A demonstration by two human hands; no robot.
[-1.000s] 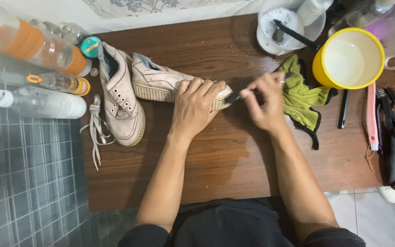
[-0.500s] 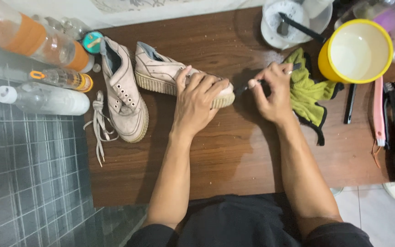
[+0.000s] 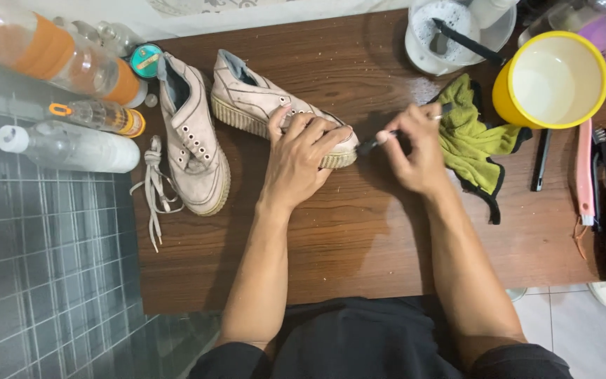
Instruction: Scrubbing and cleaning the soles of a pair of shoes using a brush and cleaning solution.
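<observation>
Two worn, off-white canvas sneakers with ribbed pale soles are laid on the dark brown wooden counter [image 3: 359, 231]. The first sneaker [image 3: 194, 137] is set lengthwise, toe toward the person, with one loose white shoelace [image 3: 152, 186] trailing beside it. The second sneaker [image 3: 261, 102] is laid across the counter, its toe pointing right. Three plastic bottles are counted along the left edge: a large clear bottle with an orange label [image 3: 50, 52], a small clear bottle with an orange cap [image 3: 96, 116] and a clear bottle with a white cap [image 3: 68, 146]. One round teal tin [image 3: 146, 60] is seen just beside the first sneaker's heel.

The toe end of the second sneaker is covered by the left hand [image 3: 301, 160], whose fingers are spread wide and pressed flat on the upper. A slim dark-handled brush [image 3: 372, 144] is pinched in the narrow, closed fingers of the right hand [image 3: 419, 151]; its tip is held at the toe of the sole, though whether it touches cannot be told for certain.

One crumpled green cloth with dark edging [image 3: 473, 140] is lying just right of the right hand. Behind it, one clear tub of foamy liquid [image 3: 443, 38] and one yellow plastic bowl [image 3: 552, 77] are placed. One pink-handled brush [image 3: 583, 172] is laid near the right edge.

Grey tiled flooring [image 3: 36, 281] is visible on the left of the counter.
</observation>
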